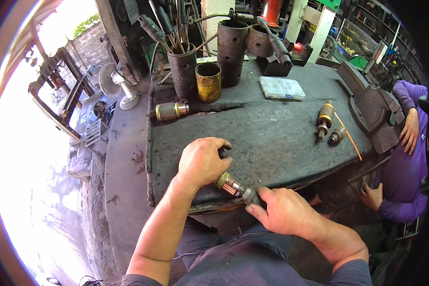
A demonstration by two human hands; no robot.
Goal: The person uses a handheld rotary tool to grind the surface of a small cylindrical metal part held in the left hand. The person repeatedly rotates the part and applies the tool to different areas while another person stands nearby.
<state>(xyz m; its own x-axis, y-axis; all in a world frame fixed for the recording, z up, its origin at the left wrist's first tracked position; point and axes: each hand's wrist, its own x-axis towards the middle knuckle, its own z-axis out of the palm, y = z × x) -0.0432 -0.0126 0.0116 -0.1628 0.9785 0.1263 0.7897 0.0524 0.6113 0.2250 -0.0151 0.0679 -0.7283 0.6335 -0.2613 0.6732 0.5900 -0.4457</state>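
brassy, ridged metal: the rotor slants at the lower centre of the frame, by the near edge of the tabletop. your left hand curls closed around its upper end; your right hand pinches the grey collar at its lower end. a second rotor lies right of centre.

Light is flooding the left | wall is standing upper left | floor is stretching beside the bench | posts are rising behind | shelves are lining upper right
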